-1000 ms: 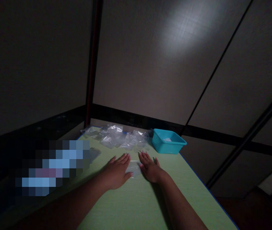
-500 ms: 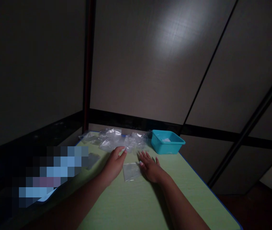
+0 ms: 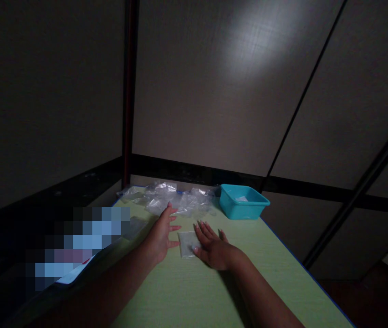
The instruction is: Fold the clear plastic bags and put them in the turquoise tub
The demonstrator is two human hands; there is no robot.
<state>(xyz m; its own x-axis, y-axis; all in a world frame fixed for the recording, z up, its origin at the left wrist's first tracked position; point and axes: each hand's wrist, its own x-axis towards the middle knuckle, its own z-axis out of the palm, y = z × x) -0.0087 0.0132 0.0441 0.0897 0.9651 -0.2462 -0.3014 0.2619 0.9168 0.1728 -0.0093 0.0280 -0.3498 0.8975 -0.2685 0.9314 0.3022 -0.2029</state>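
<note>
Dim scene, green worktop (image 3: 194, 291). Far left: a pixelated block covers something at the worktop's left edge, can't tell what. Left hand (image 3: 161, 232) is open, fingers spread and stretched forward, palm down on or just over the worktop; its fingertips reach toward the pile of clear plastic bags (image 3: 170, 198) at the far end, whether touching it can't be told; its thumb side lies just beside the left edge of the small clear bag (image 3: 185, 238). It grips nothing. The small clear bag lies flat on the worktop between the two hands, roughly square, see-through with a pale sheen, edges about square to the worktop; long axis can't be told, it looks nearly equal-sided. Right hand (image 3: 212, 246) is open too, flat, palm down, fingers spread and pointing forward-left, its thumb and forefinger side pressing on the bag's right part. No closed grip there. Further right and back: a teal tub (image 3: 245, 202) upright near the far right corner of the worktop, just beside the bag pile, something pale inside.
</note>
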